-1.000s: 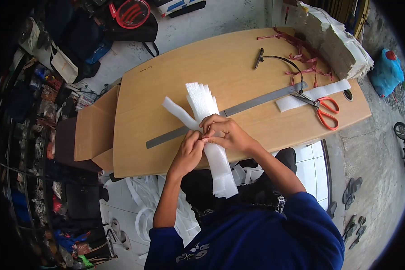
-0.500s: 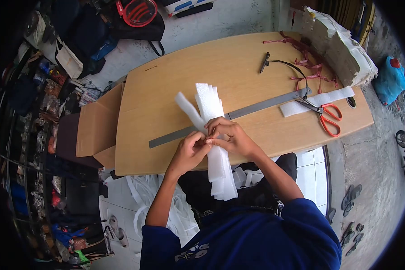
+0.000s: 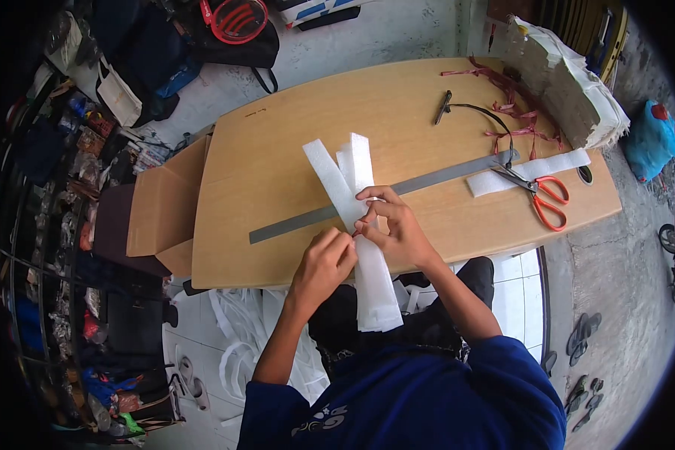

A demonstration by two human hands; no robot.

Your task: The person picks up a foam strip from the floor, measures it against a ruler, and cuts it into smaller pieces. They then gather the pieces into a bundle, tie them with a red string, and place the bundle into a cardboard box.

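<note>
A bundle of white foam strips is held upright-lengthwise before me, over the table's near edge. One strip fans out to the left at the top. Across the bundle's middle my right hand is closed, thumb and fingers pinching it. A short bit of red string shows between my two hands at the bundle. Just left of it, my left hand is closed with its fingertips pinched at the string; most of what they grip is hidden.
A long steel ruler lies across the wooden table. To the right are scissors with orange handles, a loose foam strip and red string pieces. An open cardboard box stands at the left.
My left hand has drawn slightly away from my right hand, and red string now shows between them. The bundle has turned a little, and its left strip has shifted right.
</note>
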